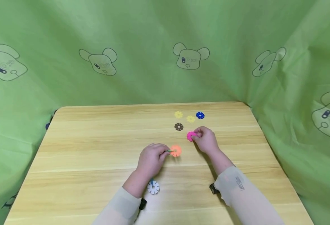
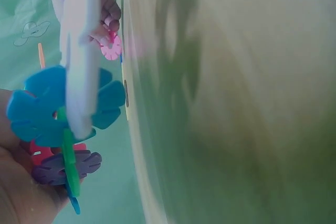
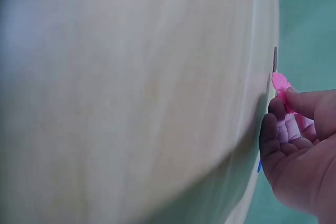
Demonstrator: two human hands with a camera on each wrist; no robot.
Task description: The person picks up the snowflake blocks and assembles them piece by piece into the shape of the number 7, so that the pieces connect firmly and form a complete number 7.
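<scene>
My left hand [image 1: 151, 158] holds a joined cluster of slotted plastic snowflake discs. An orange disc [image 1: 176, 151] sticks out past the fingertips, and a white disc [image 1: 153, 188] shows below the wrist. In the left wrist view, the same cluster has a light-blue disc [image 2: 37, 106], a green disc [image 2: 70, 161], a purple disc [image 2: 58, 170] and part of a red disc [image 2: 39, 155]; the palm hides some of it. Farther right, my right hand [image 1: 206, 140] pinches a single pink disc [image 1: 190, 136] between thumb and fingers, apart from the cluster.
Beyond the hands, a brown disc [image 1: 178, 127], two yellow discs [image 1: 178, 114] and a dark-blue disc [image 1: 200, 115] lie on the wooden table [image 1: 97, 134]. Green cloth [image 1: 142, 28] with printed bear heads hangs behind the table and along its sides.
</scene>
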